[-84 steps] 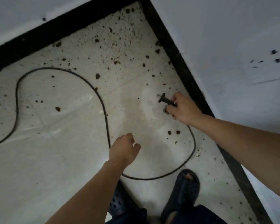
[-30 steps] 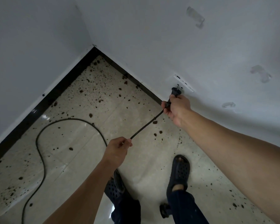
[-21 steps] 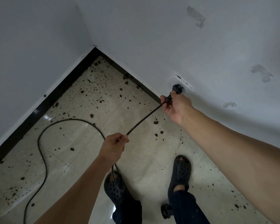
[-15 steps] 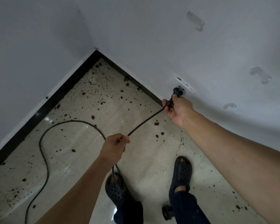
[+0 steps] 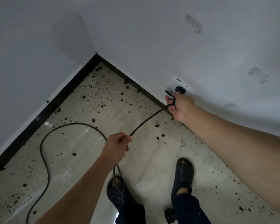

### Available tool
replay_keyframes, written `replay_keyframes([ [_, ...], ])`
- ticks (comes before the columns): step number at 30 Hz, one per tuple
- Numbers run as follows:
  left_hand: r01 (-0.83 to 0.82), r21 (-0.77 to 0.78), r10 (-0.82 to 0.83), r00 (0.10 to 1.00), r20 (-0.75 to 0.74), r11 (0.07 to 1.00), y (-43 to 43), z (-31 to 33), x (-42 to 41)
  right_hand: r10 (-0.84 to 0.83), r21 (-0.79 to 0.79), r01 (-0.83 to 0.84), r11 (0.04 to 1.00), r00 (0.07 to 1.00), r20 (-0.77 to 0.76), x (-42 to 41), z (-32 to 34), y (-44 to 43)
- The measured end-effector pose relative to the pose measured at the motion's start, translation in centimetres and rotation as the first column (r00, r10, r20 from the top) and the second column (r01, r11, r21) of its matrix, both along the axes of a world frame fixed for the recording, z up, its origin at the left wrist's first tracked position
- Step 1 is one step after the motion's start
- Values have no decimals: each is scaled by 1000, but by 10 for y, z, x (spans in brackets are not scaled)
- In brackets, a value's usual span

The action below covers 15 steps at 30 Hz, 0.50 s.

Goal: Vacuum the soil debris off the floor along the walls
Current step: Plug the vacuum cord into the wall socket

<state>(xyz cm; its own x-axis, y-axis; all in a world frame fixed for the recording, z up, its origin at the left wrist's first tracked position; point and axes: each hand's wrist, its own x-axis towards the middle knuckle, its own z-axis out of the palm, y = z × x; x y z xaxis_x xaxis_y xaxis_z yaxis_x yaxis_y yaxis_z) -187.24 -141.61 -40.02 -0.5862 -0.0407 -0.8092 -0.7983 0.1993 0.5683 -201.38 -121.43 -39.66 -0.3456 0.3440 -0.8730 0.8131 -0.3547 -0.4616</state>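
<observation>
- Pale tiled floor (image 5: 152,160) fills a corner where two white walls (image 5: 152,38) meet, with a black skirting (image 5: 55,101) along the foot of both.
- Soil (image 5: 157,126) lies in crumbs and clumps over the tiles. It is thickest toward the corner and along the skirting, with more at the lower left and far right.
- Your right hand (image 5: 179,107) is curled round the black plug (image 5: 179,90), holding it against the white socket (image 5: 174,84) low on the wall. Whether the pins are seated cannot be told.
- Your left hand (image 5: 116,146), nearer your body, pinches the black cord (image 5: 149,118) between thumb and fingers. From there the cord runs almost straight up to the plug.
- Below that hand the cord drops toward your left shoe (image 5: 116,194). A long loop of it lies on the floor to the left and trails off the bottom edge.
- Both feet stand on the tiles in dark perforated shoes, the right shoe (image 5: 183,173) closer to the socket wall.
- Clear hooks (image 5: 193,25) are stuck to that wall, above and beyond the socket.
- One small black wheel (image 5: 169,215) shows beside your right leg at the bottom edge.
</observation>
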Motion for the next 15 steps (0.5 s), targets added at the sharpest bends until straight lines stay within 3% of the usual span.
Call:
replay_keyframes([
  [5, 17, -9, -17, 1000, -8, 1000, -3, 3, -4, 52, 71, -53, 996, 999, 15, 1, -6, -2],
  [10, 30, -18, -31, 998, -48, 999, -6, 6, -10, 47, -13, -46, 999, 998, 36, -6, 1, 4],
  [15, 32, -35, -34, 996, -84, 999, -5, -1, -10, 107, 31, -108, 994, 994, 8, -5, -8, 12],
])
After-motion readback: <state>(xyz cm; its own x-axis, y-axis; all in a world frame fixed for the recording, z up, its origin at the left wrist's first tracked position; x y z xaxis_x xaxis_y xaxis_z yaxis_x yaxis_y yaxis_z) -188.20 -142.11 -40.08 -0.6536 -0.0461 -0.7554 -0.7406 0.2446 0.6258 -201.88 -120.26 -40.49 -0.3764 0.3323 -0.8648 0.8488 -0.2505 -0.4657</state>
